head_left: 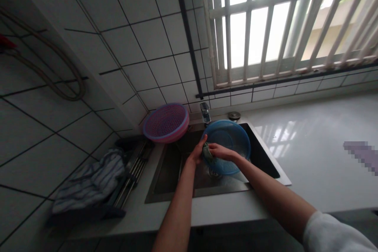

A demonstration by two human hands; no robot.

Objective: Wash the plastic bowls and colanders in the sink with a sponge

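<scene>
A small green item (207,152), too dark to name, is held between my two hands over the sink (165,173). My left hand (197,152) grips it from the left, thumb pointing up. From the right, the fingers of my right hand (221,152) close on the same item. Behind and beneath my hands, a blue plastic basin (242,138) rests in the sink. The faucet (205,112) stands just behind the basin.
A pink colander (167,122) sits at the sink's back left corner. Striped cloth (91,179) lies by a metal rack (134,171) on the left. A round metal drain piece (234,115) is behind the basin. White counter (313,145) extends right, below a barred window.
</scene>
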